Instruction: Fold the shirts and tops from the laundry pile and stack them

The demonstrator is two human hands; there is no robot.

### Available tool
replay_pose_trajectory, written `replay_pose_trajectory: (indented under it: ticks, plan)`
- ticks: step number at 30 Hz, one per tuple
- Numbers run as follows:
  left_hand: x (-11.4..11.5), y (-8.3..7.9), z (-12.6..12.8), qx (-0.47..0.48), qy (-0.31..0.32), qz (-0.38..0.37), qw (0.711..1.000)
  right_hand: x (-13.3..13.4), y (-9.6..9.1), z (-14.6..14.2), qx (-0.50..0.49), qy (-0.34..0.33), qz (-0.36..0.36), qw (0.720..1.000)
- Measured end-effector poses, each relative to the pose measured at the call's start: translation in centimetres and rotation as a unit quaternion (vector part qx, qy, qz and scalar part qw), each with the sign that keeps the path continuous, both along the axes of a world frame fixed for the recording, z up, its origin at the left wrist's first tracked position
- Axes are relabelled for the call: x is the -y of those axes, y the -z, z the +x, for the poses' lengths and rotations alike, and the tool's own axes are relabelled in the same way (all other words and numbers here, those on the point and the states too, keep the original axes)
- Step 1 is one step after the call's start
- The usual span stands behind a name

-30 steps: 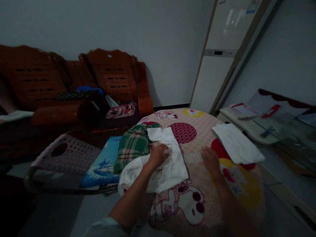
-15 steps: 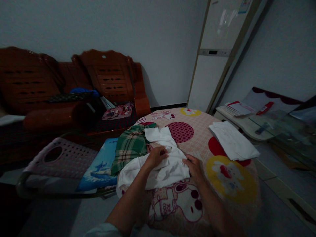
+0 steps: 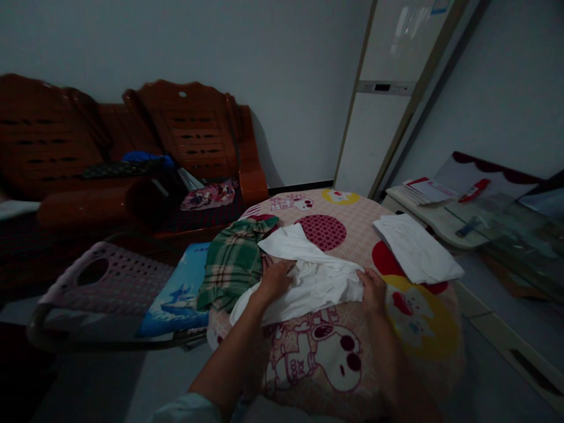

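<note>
A crumpled white garment [image 3: 315, 285] lies stretched across the round table, which wears a pink patterned tablecloth [image 3: 356, 235]. My right hand [image 3: 372, 289] is closed on the garment's right end, thumb on top. On its left part rests my left hand [image 3: 277, 281], with curled fingers that seem to grip the cloth; the fingertips are partly hidden. Just left of the garment, a green plaid cloth [image 3: 233, 258] lies bunched at the table's edge. A folded white cloth [image 3: 416, 249] lies flat at the table's right side.
To the left stands a woven chair [image 3: 118, 276] with a blue cushion [image 3: 180, 294] against the table. Behind is a wooden sofa [image 3: 194, 129] with cloths and bags. A tall air conditioner [image 3: 379, 117] stands at the back; a cabinet [image 3: 423, 211] with papers is at right.
My right hand has moved right, pulling the garment's end with it, so the cloth is more stretched out. My left hand has shifted slightly left. The view has tilted a little.
</note>
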State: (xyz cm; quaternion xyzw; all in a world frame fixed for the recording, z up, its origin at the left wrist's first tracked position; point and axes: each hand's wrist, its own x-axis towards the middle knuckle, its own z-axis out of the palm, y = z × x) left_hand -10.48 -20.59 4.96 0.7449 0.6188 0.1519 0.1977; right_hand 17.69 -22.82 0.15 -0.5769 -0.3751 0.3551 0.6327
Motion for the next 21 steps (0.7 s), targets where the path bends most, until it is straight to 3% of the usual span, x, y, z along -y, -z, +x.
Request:
replay_pose_trajectory:
  ticks: [4,8,11,13,15,18,21]
  plan:
    - [-1.1,-1.0,-0.7,-0.010,0.006,-0.008,1.000,-0.9,-0.9,2.4,-0.028,0.097,0.011,0.995]
    - [-2.1,-2.4,-3.3,-0.023,-0.098,0.028,0.995,-1.0,-0.6,5.2,0.018,0.163,-0.010,0.986]
    - [-2.3,-2.5,-5.1,-0.045,-0.172,0.077,0.981,-0.7,-0.3,6.2,0.049,0.174,-0.020,0.983]
    - [-2.3,-2.2,-5.3,-0.039,-0.174,0.123,0.976,-0.7,-0.7,5.9,0.035,0.143,-0.005,0.989]
    - [-2.1,-2.1,-4.5,0.000,-0.120,0.157,0.980,-0.9,-1.6,5.0,0.004,0.085,0.013,0.996]
    - [-1.7,-2.6,-1.2,0.096,0.045,0.158,0.982,-1.4,-4.1,2.6,-0.037,-0.034,0.023,0.998]
    - [-1.2,-3.7,3.2,0.136,0.207,0.151,0.957,-1.8,-6.8,-0.5,-0.050,-0.146,0.003,0.988]
